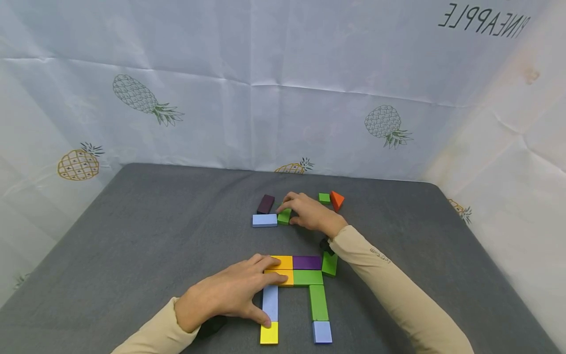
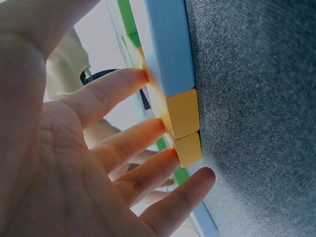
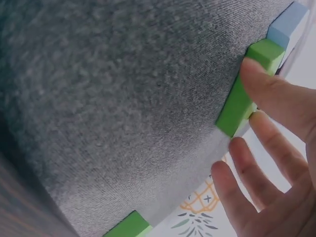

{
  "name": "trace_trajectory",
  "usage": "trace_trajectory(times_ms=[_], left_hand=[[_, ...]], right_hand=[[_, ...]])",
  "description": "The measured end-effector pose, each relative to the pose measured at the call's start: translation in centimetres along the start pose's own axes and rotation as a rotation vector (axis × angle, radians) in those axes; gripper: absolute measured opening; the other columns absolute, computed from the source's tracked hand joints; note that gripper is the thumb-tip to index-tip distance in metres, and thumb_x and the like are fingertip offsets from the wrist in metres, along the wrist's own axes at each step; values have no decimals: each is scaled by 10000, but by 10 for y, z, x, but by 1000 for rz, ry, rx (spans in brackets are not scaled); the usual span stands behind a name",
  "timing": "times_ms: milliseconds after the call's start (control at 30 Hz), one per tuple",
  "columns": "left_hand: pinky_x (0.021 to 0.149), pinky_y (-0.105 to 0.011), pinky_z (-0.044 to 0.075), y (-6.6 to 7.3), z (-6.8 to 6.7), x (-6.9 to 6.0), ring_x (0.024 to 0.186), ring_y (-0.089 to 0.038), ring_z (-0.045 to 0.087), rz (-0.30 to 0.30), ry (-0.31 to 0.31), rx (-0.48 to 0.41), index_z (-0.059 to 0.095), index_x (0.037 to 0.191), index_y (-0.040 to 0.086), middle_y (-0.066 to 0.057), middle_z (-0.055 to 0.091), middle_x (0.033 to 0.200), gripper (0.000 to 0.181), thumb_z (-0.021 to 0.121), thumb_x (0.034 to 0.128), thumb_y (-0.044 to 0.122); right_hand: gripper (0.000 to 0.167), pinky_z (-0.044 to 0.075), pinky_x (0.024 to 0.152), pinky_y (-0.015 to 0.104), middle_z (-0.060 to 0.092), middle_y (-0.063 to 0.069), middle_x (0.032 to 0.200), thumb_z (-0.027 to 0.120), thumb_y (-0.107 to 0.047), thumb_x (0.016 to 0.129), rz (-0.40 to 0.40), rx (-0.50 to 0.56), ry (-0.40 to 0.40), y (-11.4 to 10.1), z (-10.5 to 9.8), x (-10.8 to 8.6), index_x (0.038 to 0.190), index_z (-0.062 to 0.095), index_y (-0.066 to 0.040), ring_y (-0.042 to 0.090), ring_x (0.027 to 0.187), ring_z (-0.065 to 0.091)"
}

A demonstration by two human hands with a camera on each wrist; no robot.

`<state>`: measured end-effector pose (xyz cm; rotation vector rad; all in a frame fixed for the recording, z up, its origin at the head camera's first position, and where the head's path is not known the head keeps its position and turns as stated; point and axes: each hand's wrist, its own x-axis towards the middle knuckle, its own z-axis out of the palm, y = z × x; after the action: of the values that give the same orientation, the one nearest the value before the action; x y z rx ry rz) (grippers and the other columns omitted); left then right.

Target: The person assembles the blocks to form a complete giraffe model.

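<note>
My left hand (image 1: 230, 290) lies with spread fingers on the left side of a block arrangement; its fingertips touch the two orange-yellow blocks (image 2: 183, 114), and the thumb is at the yellow block (image 1: 269, 334). Between them lies a light blue block (image 1: 270, 302). Farther back, my right hand (image 1: 309, 212) has its thumb and fingers around a green block (image 3: 237, 106), which stands beside a light blue block (image 1: 265, 221). The arrangement's right part has a purple block (image 1: 307, 263), green blocks (image 1: 307, 278) and a light blue block (image 1: 322, 332).
A dark purple block (image 1: 266, 204) lies behind the back light blue one. Beyond my right hand are a small green block (image 1: 324, 198) and an orange-red triangular block (image 1: 337, 200). A green block (image 1: 329, 265) sits tilted against the arrangement's right side, near my right sleeve.
</note>
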<state>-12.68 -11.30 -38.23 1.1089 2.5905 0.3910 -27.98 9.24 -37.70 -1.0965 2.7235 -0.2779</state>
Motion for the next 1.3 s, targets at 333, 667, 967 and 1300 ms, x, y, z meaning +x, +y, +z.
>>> trace_trajectory(times_ms=[333,667,967,1300], left_hand=[[1002,-361,483,1,-1,0,1253,-173,464,-3,2,3,570,1393,286,-15,440,1481,740,793,750,577],[991,-337,488,2,0,0,1230,-158,467,4,12,22,579,1386,283,-5,448,1467,738,794,746,581],[985,-349,492,2,-1,0,1237,-158,464,-6,5,13,575,1390,290,2,442,1473,746,800,741,581],[994,-352,487,2,-1,0,1245,-166,463,-10,-2,3,572,1394,283,-9,437,1482,749,801,743,575]], right_hand=[[357,452,1062,442,633,85,1318,726,-176,907,36,46,-11,3,1,-4,1246,658,-91,279,1274,553],[373,446,1065,445,638,92,1288,729,-190,908,36,43,-43,6,-1,-9,1261,662,-88,277,1243,562],[370,504,988,403,660,91,1213,733,-190,903,114,144,-5,14,-9,-18,1232,627,-58,240,1129,608],[407,528,960,410,675,103,1229,753,-206,887,106,196,56,24,-15,-31,1247,637,-57,278,1108,651]])
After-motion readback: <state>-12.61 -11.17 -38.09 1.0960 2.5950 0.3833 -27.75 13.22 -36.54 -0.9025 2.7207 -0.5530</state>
